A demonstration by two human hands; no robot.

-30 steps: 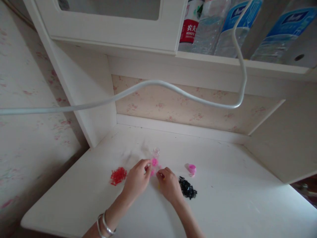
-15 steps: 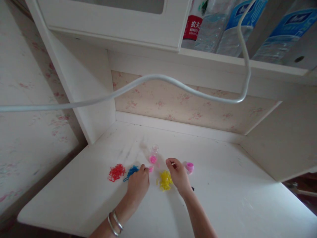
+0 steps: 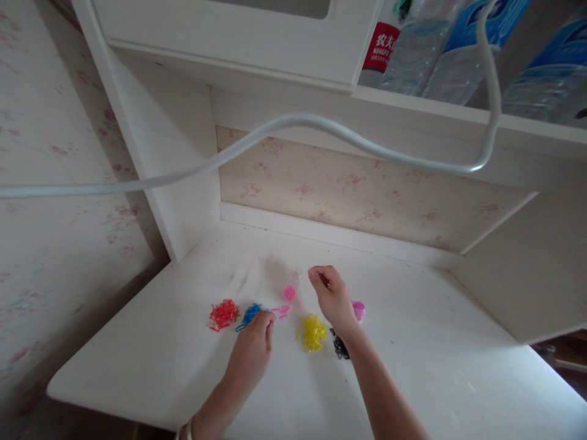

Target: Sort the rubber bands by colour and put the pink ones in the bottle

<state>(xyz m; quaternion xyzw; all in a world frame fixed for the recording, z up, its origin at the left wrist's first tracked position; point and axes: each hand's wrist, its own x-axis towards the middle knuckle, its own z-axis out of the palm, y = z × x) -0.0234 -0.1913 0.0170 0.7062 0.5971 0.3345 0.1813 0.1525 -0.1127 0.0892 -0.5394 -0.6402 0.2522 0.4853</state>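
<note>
My left hand (image 3: 254, 342) is closed in a pinch over the table, beside a pile of blue loop-like pieces (image 3: 251, 315) and several pink pieces (image 3: 283, 311). My right hand (image 3: 334, 298) has its fingers curled together, just right of a small clear bottle (image 3: 297, 276) lying with pink pieces (image 3: 289, 293) at its near end. Whatever either hand pinches is too small to make out. Nearer me than the right hand are a yellow pile (image 3: 313, 333) and a black pile (image 3: 339, 347), the latter partly behind my right forearm. A pink round container or cap (image 3: 359, 310) shows beyond my right wrist.
A red pile (image 3: 224, 315) lies left of the blue one on the white table (image 3: 440, 379). A thick white cable (image 3: 316, 122) crosses the view above. Plastic bottles (image 3: 417, 49) stand on the shelf at upper right, beside a white cabinet door (image 3: 229, 43).
My right hand has risen away from the yellow pile toward the clear bottle, uncovering the black pile. My left hand has drawn back slightly, showing more pink pieces. The view has shifted a little.
</note>
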